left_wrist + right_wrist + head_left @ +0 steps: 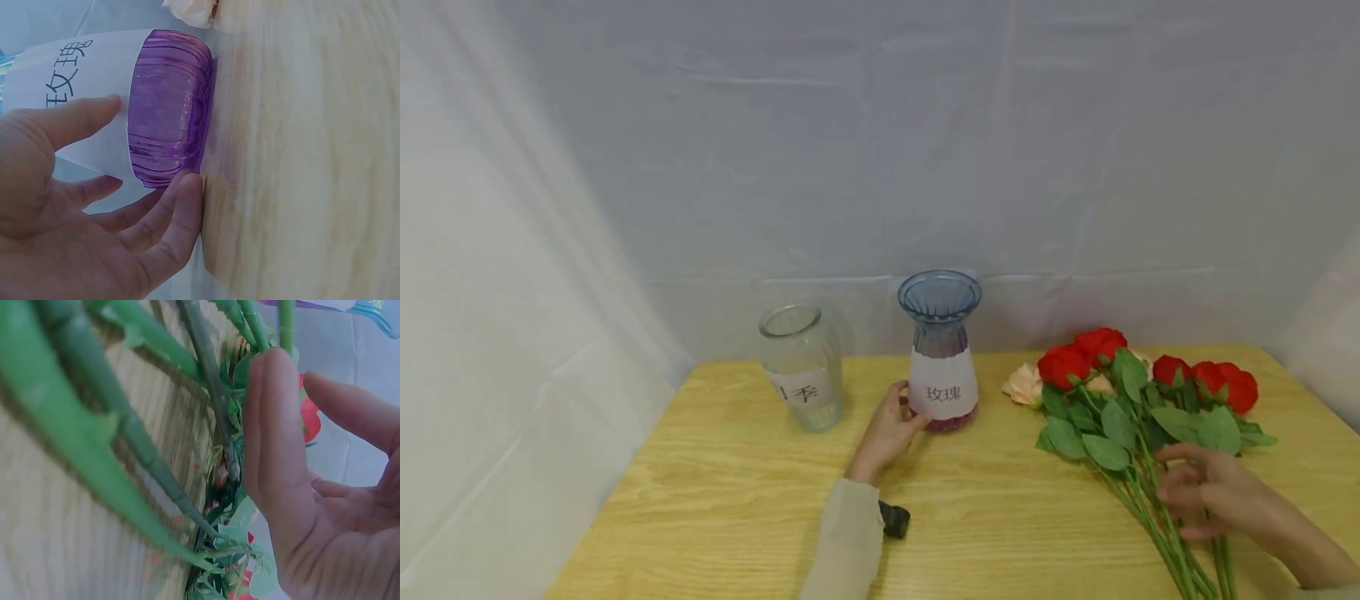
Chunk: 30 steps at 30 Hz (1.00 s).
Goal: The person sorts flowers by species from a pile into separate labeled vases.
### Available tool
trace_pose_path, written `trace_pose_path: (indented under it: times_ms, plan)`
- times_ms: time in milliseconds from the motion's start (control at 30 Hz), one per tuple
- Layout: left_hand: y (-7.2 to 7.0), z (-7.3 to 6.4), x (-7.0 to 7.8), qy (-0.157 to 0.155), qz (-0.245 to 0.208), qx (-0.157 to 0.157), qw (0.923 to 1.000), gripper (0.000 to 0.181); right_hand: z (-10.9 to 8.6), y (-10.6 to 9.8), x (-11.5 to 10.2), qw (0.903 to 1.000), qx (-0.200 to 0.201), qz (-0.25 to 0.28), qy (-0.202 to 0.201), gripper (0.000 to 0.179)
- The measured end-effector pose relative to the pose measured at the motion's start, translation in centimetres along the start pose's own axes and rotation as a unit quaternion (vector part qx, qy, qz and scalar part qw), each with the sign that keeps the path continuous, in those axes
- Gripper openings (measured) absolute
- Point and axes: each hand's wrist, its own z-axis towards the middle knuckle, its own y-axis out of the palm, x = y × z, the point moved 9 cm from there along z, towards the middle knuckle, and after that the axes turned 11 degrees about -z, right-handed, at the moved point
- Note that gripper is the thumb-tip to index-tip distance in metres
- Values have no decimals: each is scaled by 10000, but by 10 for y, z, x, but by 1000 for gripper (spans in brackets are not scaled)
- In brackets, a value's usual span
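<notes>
The blue-purple vase (pixel 943 383) stands upright on the tabletop (pixel 700 500), mouth up; the left hand (pixel 887 429) touches its base at 8 o'clock, grip spread. A clear vase (pixel 808 367) stands at 9 o'clock. At 4 o'clock lie flowers (pixel 1116 425), blooms toward 11, stems toward 5, partly covered by the right hand (pixel 1213 492), thumb and fingers apart.

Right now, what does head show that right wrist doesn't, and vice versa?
Only head: the clear vase and the left hand at the lower part of the blue vase.
Only right wrist: small thorns along the stems, too fine to make out from head.
Both: the right hand, those stems, red flowers, green leaves, the wooden table and the blue vase, cropped at right wrist's top edge.
</notes>
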Motion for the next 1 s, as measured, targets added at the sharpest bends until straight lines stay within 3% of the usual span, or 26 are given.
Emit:
trace_pose_path:
  times_ms: [367,1000]
  plan:
    - [0,-1,1,57,-45,-11,10000,65,-1,0,-10,9999,21,-53,-141,64]
    - [0,0,1,101,38,-25,9999,64,-1,-6,-25,9968,455,218,-622,62]
